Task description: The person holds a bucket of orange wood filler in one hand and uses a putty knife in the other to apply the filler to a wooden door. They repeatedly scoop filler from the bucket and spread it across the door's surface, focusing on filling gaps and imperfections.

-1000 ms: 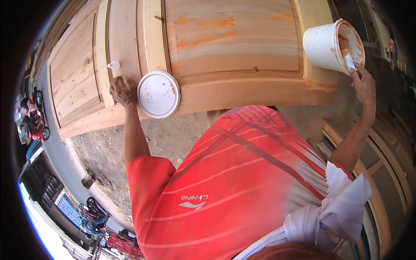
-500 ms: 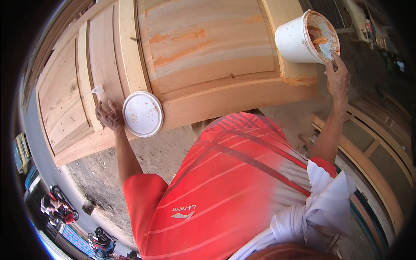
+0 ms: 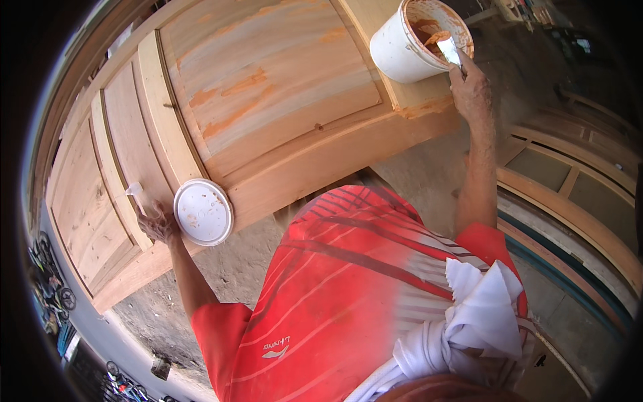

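My right hand [image 3: 474,90] grips a putty knife [image 3: 449,50] at the mouth of a white bucket [image 3: 396,50]. Orange-brown putty [image 3: 439,38] sits on the blade, and more is smeared inside the bucket. The bucket stands near the right end of a wooden door [image 3: 288,100] lying flat. At the door's near edge, my left hand [image 3: 157,223] rests with fingers spread, beside a white round lid [image 3: 203,213] spotted with putty. By its fingertips is a small translucent bottle [image 3: 134,189] with a thin nozzle; whether they touch is unclear. Orange streaks mark the large panel.
Wooden frames [image 3: 562,201] are stacked low on my right, beyond my right arm. Below the door's near edge is a rough dirt floor [image 3: 157,311]. Parked motorbikes [image 3: 50,275] stand off to the far left. A white cloth [image 3: 485,305] is knotted close to me.
The view has turned, so the door and bucket appear farther left and tilted. The putty knife still reaches into the bucket; my left hand stays by the lid, closer to the small bottle.
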`<move>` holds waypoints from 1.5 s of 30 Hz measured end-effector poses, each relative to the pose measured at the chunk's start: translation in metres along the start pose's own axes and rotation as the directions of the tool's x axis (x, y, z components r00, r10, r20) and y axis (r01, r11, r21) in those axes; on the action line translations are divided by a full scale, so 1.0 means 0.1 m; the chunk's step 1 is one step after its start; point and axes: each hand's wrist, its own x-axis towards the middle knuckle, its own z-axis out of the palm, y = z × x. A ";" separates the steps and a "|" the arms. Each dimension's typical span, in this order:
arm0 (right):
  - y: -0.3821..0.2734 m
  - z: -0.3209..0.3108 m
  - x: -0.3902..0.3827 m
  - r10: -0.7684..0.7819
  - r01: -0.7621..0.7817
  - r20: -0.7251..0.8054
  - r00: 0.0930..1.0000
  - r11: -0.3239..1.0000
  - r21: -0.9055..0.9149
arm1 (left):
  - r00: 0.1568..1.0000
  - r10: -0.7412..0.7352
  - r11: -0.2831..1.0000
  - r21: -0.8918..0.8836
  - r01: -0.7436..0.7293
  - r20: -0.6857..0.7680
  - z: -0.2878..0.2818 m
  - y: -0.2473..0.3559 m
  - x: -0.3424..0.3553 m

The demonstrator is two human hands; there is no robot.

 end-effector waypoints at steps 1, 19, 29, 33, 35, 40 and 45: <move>0.02 0.00 -0.02 0.001 -0.001 -0.016 1.000 1.000 -0.018 | 1.000 0.018 1.000 0.001 -0.018 -0.002 0.01 0.00 -0.04; -0.25 0.13 -0.57 0.265 -0.248 -0.063 0.962 0.948 0.199 | 0.997 0.032 0.992 -0.120 -0.024 0.069 -0.07 0.11 -0.08; -0.99 1.10 -1.46 0.185 -0.300 0.260 0.948 0.794 0.528 | 0.995 0.082 0.987 -0.140 -0.073 0.059 -0.08 0.05 -0.07; -1.54 1.77 -1.52 0.039 -0.277 0.368 0.929 0.733 0.621 | 0.993 0.099 0.982 -0.166 -0.087 0.069 -0.09 0.06 -0.06; -1.75 2.02 -1.42 -0.049 -0.165 0.359 0.932 0.823 0.543 | 0.990 0.130 0.979 -0.167 -0.119 0.055 -0.05 -0.01 -0.07; -2.09 2.30 -1.21 -0.258 0.215 0.333 0.907 0.963 0.159 | 0.991 0.122 0.976 -0.188 -0.110 0.055 -0.06 0.01 -0.05; -2.38 2.34 -1.32 -0.179 0.266 0.488 0.854 0.957 -0.114 | 0.992 0.115 0.968 -0.231 -0.099 0.059 -0.14 0.09 -0.05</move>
